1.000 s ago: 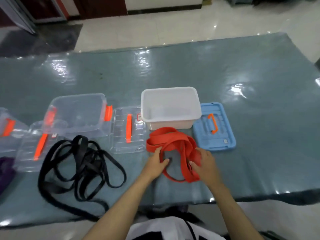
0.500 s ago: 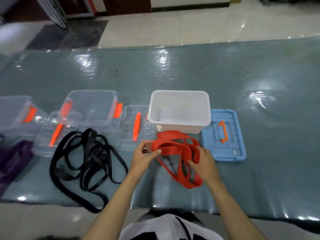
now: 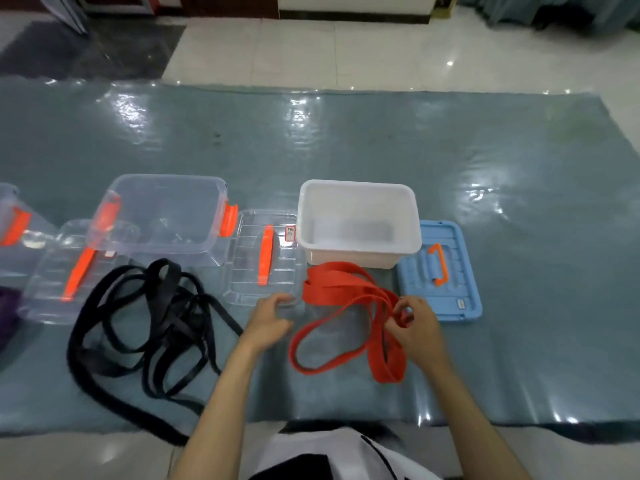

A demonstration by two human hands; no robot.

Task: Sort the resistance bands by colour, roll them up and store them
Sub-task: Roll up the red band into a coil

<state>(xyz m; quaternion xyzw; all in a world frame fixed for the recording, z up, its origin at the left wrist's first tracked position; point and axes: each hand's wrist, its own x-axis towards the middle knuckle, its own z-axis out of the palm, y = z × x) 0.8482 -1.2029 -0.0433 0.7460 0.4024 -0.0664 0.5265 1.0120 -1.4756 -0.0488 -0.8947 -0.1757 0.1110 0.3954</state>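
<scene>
Several red resistance bands (image 3: 337,285) lie looped on the table in front of an empty white bin (image 3: 412,242). My right hand (image 3: 417,329) pinches the red bands where they bunch together at their right side. My left hand (image 3: 268,318) hovers just left of the red bands, by the corner of a clear lid (image 3: 242,271), with fingers loosely curled and nothing in them. A tangle of black bands (image 3: 149,323) spreads over the table to the left. A purple band (image 3: 5,317) shows at the left edge, mostly cut off.
A blue lid with an orange handle (image 3: 457,271) lies right of the white bin. A clear bin with orange latches (image 3: 162,251) stands behind the black bands, with another clear lid (image 3: 52,289) and a clear bin (image 3: 8,220) further left. The table's front edge is near my body.
My left hand has let go of the red bands' left end and drawn back to the left. The right hand has shifted to pinch the bunch, and one loop has spread open.
</scene>
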